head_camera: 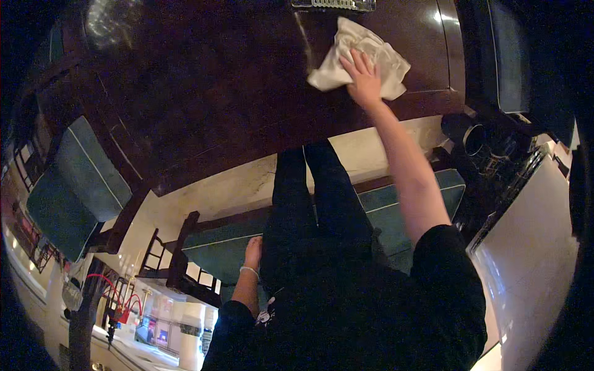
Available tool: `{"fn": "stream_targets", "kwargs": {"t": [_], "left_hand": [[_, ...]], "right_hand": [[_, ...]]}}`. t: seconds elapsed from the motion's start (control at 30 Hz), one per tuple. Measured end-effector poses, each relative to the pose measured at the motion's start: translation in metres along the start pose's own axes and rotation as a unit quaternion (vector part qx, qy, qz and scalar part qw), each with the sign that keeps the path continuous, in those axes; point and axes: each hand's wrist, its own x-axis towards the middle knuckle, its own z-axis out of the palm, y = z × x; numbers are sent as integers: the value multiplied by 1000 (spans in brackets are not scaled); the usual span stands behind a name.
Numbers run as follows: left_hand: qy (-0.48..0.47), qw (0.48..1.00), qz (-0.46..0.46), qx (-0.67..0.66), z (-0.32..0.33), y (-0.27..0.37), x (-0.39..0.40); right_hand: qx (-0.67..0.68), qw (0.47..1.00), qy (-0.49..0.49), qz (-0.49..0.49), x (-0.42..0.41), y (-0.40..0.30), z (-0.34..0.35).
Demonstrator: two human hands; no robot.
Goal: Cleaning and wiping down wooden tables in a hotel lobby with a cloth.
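A crumpled white cloth [387,65] lies on a dark, glossy wooden table [209,83]. My right hand [365,82] presses down on the cloth from above, its fingers spread a little over the folds, and the arm stretches out over the table edge. My left hand [253,250] hangs beside my left thigh, away from the table, with a light band round the wrist. Its fingers are partly hidden, and nothing can be seen in it. A clear glass or plastic object [333,4] stands at the top edge of the view, cut off.
Behind my legs is a green cushioned bench [222,246] with a dark wooden frame. A similar green seat [79,185] stands at the left. To the right are a dark round container [473,139] and a pale panel [524,250]. Red tubing [123,315] shows at lower left.
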Motion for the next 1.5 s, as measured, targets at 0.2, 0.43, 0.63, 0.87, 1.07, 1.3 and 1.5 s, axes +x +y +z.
{"fn": "stream_targets", "kwargs": {"t": [0.2, 0.43, 0.63, 0.87, 1.07, 1.3, 1.5], "left_hand": [[6, 992, 69, 103, -4, 20, 6], [-19, 1000, -20, 5, -19, 31, 21], [13, 1000, -19, 0, -5, 48, 19], [39, 998, -21, 40, 83, 60, 13], [-41, 999, 24, 12, 137, -10, 11], [-11, 1000, -13, 21, 198, 27, -46], [-22, 999, 21, -19, 228, 7, -61]], "right_hand": [[42, 996, 51, 52, -3, -88, 22], [65, 982, -45, -173, -72, -100, 26], [12, 930, -121, -347, -89, -9, 13], [0, 964, -104, -246, -93, 145, -15], [-38, 995, -11, -93, -27, 245, -51], [-40, 997, 57, -40, 57, 277, -50], [-37, 996, 42, -64, 69, 212, -47]]}}
